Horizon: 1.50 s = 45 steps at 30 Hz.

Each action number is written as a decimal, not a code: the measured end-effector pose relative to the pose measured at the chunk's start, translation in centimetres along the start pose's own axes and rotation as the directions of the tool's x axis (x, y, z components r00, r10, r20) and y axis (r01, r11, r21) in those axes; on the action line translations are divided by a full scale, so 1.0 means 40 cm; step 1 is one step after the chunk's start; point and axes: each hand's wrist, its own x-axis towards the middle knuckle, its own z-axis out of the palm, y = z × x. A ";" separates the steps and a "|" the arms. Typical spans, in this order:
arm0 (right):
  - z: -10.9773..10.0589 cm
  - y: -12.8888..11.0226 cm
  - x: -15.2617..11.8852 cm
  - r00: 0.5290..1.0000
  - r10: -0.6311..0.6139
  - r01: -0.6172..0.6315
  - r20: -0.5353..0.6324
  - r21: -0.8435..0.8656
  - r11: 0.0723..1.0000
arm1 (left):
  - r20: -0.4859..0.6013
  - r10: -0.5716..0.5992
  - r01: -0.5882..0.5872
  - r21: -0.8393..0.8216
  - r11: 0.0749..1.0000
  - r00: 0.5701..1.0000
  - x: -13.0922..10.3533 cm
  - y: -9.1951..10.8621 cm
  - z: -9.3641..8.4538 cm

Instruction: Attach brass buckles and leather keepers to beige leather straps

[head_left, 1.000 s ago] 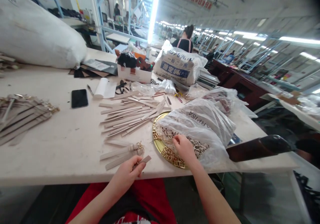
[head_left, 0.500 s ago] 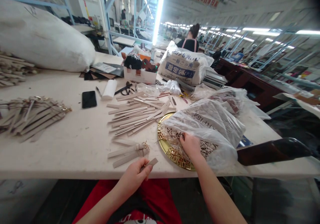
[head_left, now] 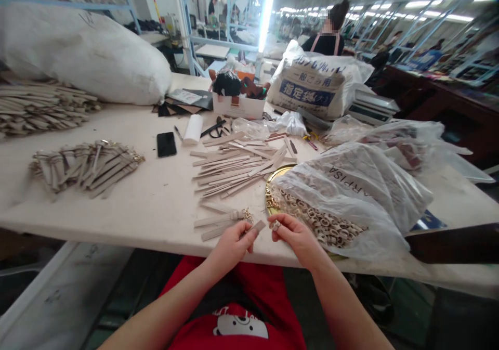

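Near the table's front edge my left hand (head_left: 234, 243) pinches a short beige strap (head_left: 258, 227), its end pointing right. My right hand (head_left: 294, 234) is just to the right of it, with a small beige loop (head_left: 275, 225) between thumb and fingers. The two hands are close but apart. Many similar loops lie in a clear plastic bag (head_left: 362, 176) on a round gold tray (head_left: 272, 194). Behind my left hand are a few straps with gold buckles (head_left: 246, 215), and farther back a spread of loose strips (head_left: 230, 170).
To the left lie a heap of buckled straps (head_left: 89, 165), a phone (head_left: 166, 144) and a white roll (head_left: 193, 129). A white box (head_left: 237, 106) and a large printed bag (head_left: 304, 87) stand behind. A person (head_left: 327, 40) is beyond.
My right hand has come out of the bag of loops and moved left towards my left hand, with a loop now visible in its fingers. The view has shifted left.
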 end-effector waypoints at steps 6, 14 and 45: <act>0.074 0.044 -0.010 0.987 0.114 -0.137 0.110 0.234 0.963 | 0.055 -0.013 0.006 0.131 0.991 0.998 -0.013 0.003 -0.006; 0.073 0.055 -0.036 0.996 0.088 -0.091 0.024 0.120 0.989 | 0.046 0.055 -0.067 0.349 0.935 0.997 -0.025 -0.011 -0.003; 0.150 0.085 -0.053 1.000 0.012 -0.019 0.027 0.294 0.956 | 0.037 0.013 -0.013 -0.013 1.000 0.999 -0.041 -0.026 -0.031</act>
